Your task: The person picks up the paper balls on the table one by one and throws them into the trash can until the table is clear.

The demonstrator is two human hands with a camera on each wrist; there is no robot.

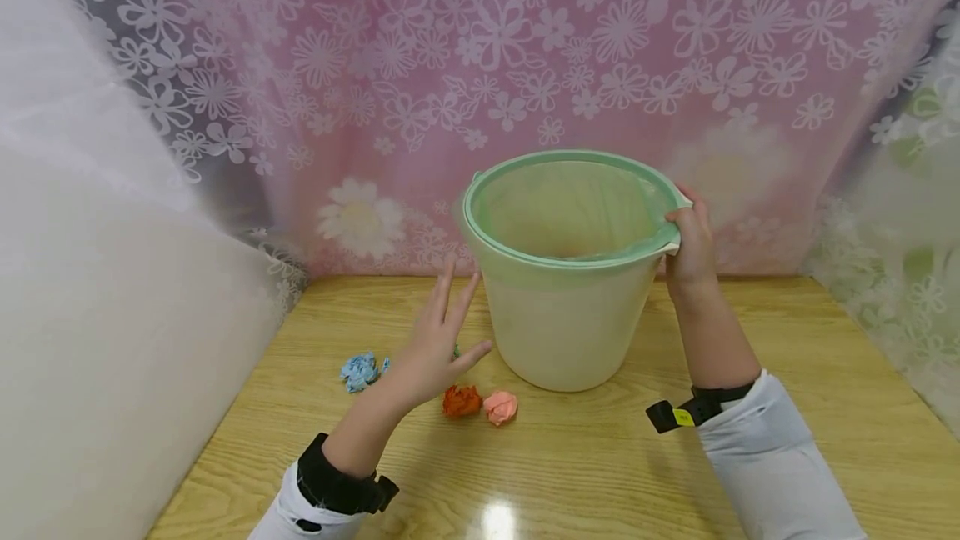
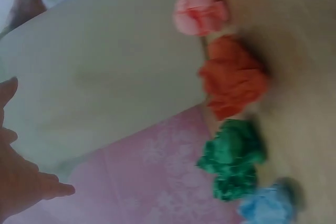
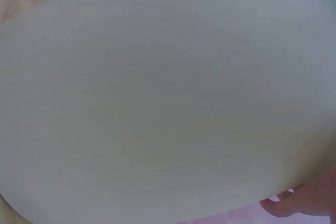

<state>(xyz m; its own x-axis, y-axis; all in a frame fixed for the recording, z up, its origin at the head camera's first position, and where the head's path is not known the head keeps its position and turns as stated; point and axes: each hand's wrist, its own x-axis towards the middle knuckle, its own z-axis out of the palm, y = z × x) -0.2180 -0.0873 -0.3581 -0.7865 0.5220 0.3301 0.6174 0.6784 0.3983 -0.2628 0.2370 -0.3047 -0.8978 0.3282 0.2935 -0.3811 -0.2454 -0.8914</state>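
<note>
A pale waste bin [image 1: 562, 332] with a green rim [image 1: 555, 261] and a thin plastic liner [image 1: 570, 198] inside stands on the wooden table. My right hand [image 1: 692, 248] grips its rim at the right side, thumb over the top. To the left of the bin, my left hand [image 1: 435, 348] is held in the air with fingers spread and holds nothing. Below it lie crumpled paper balls: a blue one [image 1: 359, 372], an orange one [image 1: 461, 401] and a pink one [image 1: 500, 407]. Green crumpled paper [image 2: 231, 156], mostly hidden behind my left hand in the head view, lies between orange and blue.
Behind the table [image 1: 585, 473] hangs a pink flowered curtain [image 1: 450, 90]. A white sheet [image 1: 120, 290] borders the left side, and a pale flowered sheet [image 1: 900, 215] the right. Both wrists wear black straps [image 1: 337, 477].
</note>
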